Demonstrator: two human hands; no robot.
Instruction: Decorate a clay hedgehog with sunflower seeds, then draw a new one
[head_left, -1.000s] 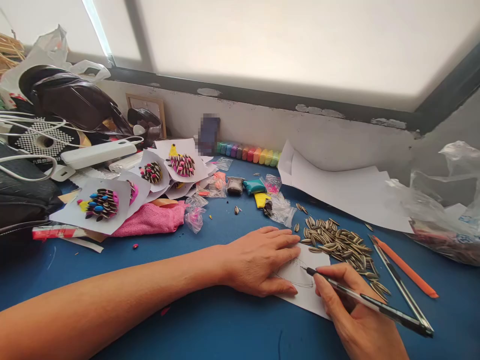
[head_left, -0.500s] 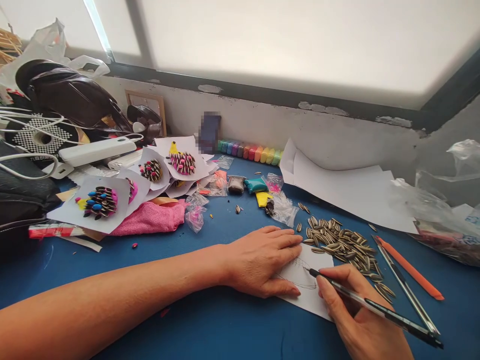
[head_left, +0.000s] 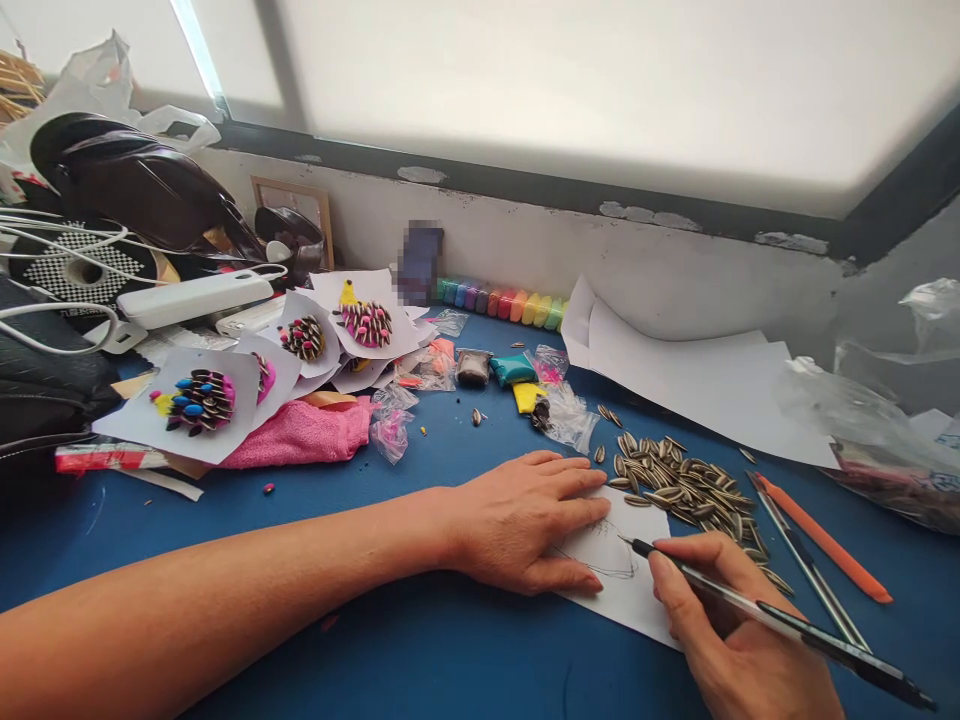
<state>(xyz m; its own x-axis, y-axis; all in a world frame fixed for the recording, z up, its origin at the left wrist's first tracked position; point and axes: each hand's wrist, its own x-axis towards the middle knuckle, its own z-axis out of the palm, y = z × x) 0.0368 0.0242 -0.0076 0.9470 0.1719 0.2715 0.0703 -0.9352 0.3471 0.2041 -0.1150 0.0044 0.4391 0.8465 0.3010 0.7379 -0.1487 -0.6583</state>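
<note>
"Left side, what did I have there?"
"I had the left hand (head_left: 525, 525) flat, palm down, fingers slightly spread, pinning the white paper (head_left: 626, 600) to the blue table (head_left: 450, 650)!"
"And the right?"
"Pinched narrow! I saw the right hand (head_left: 750, 665) gripping a black-and-clear pen (head_left: 847, 653), point down over the paper, just right of the thin sketched lines (head_left: 615, 575). Whether the tip touched, I couldn't tell from my distant seat."
"What lay around it?"
"Striped seeds (head_left: 686, 485) crowded the paper's far edge! Right of those, a second pen (head_left: 806, 560) lay beside an orange stick (head_left: 825, 540)."
</note>
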